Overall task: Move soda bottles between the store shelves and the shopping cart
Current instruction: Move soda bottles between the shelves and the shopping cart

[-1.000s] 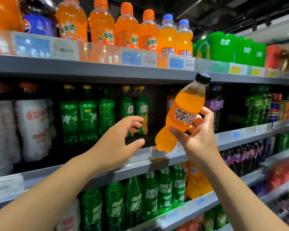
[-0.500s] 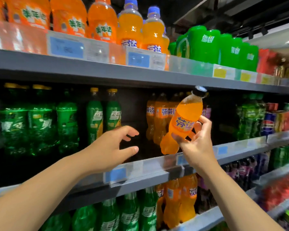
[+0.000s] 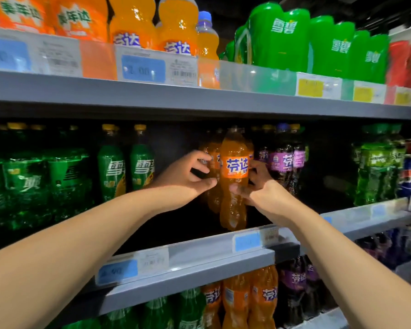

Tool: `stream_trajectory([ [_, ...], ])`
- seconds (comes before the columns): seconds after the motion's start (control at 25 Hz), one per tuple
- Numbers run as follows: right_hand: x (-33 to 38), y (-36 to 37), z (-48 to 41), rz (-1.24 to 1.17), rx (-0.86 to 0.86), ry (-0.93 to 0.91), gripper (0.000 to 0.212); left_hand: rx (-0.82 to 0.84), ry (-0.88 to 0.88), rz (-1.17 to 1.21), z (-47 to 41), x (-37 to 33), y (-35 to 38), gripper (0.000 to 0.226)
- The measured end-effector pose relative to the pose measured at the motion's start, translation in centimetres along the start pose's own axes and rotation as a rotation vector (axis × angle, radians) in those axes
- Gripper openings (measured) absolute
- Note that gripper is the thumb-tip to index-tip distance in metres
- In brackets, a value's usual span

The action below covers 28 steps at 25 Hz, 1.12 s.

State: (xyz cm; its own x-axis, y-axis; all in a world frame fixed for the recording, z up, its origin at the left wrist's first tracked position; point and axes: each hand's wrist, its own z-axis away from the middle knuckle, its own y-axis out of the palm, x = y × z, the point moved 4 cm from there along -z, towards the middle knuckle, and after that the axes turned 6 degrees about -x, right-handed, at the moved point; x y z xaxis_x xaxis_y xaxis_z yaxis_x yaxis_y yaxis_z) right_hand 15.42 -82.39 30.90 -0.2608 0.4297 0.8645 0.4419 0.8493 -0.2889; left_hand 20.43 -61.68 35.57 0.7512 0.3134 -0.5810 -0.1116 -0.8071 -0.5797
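On the middle shelf (image 3: pixel 370 213), centre of frame: orange bottle (image 3: pixel 234 167) upright among its own kind, label toward me. The price-tag rail (image 3: pixel 199 250) hides its base, so I cannot tell whether it stands yet.
Right hand (image 3: pixel 263 195): wrapped round the bottle's waist, thumb in front, fingers behind.
Left hand (image 3: pixel 185 179): fingers curled, thumb tip at the bottle's left flank. Gripping the bottle behind or only steadying, I cannot tell.
Risk, tipping: tall and narrow. If I release before the base sits flat, it likely topples into the row behind.
Risk, neighbours: purple bottles (image 3: pixel 282 160) just right of my knuckles. A careless withdrawal could knock them.
Risk, rail: a base caught on it would tilt the bottle outward.
Count, centre: one orange in hand, at least two behind; purple, at least two.
Count, left of centre: two yellow-capped green bottles (image 3: pixel 110 172).
Count, top of frame: three blue-labelled orange bottles (image 3: pixel 178 27).
Count, bottom of frame: three lower orange bottles (image 3: pixel 235 300).
Cart: not in view.
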Motion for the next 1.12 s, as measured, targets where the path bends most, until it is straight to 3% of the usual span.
stream_trajectory([
  [0.24,0.0,0.3,-1.0,0.114,0.056,-0.051,0.085,-0.036,-0.032,0.112,-2.3,-0.4,0.5,0.065],
  [0.44,1.2,-0.8,0.7,0.185,-0.144,-0.204,0.077,-0.079,0.030,0.058,-2.4,-0.8,1.7,0.072],
  [0.72,1.8,-1.0,0.9,0.188,-0.176,-0.224,0.071,-0.124,0.075,-0.072,-3.3,-0.7,2.4,0.059],
  [0.92,1.6,-0.7,-0.3,0.162,-0.169,-0.136,0.068,-0.150,0.063,-0.196,-3.9,-0.7,3.0,0.053],
  [1.12,1.4,-1.0,0.2,0.258,-0.192,-0.234,0.062,-0.075,0.040,-0.251,-2.6,-0.1,3.0,0.048],
])
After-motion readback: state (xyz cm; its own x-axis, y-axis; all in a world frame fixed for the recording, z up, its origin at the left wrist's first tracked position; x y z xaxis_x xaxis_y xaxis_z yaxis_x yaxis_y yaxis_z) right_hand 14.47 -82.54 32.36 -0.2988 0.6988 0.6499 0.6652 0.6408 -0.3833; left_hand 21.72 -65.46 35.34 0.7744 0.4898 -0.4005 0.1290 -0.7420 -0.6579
